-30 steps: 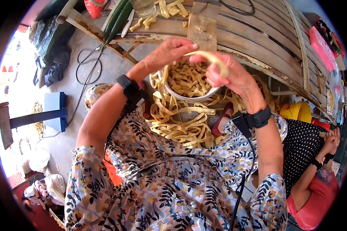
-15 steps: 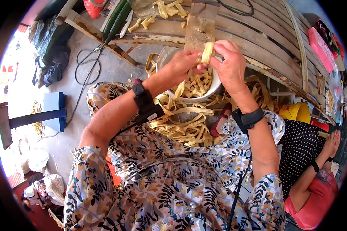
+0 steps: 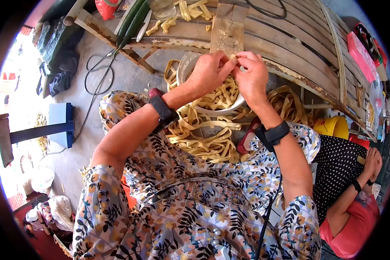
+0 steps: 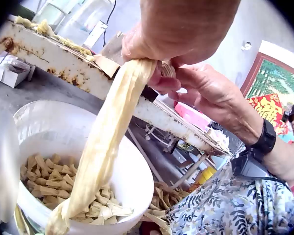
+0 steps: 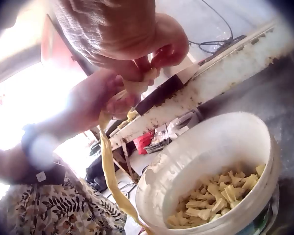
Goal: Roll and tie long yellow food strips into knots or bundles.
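Observation:
Over a white bucket (image 3: pixel 184 69), my left hand (image 3: pixel 210 71) and right hand (image 3: pixel 252 80) meet with their fingertips together. Between them they pinch a pale yellow, pliable strip (image 4: pixel 108 132). In the left wrist view its long tail hangs from under the left hand, in front of the bucket. A small folded part of the strip (image 5: pixel 139 85) shows between the fingers in the right wrist view. Short knotted yellow pieces (image 5: pixel 210 198) fill the bottom of the bucket. The fingers partly hide the folded part in the head view.
Loose long strips (image 3: pixel 208 143) lie on the floor between the feet. Beyond the bucket stands a rusty-edged slatted bench (image 3: pixel 290 43), with a wooden board (image 3: pixel 227 32), cucumbers (image 3: pixel 132 21) and more yellow pieces (image 3: pixel 190 11) on it. A yellow bucket (image 3: pixel 331 125) and another person (image 3: pixel 353 216) are at the right.
The raised loop of strip between my hands has been drawn down into a small fold at the fingertips. My hands have come closer together; the left moved right.

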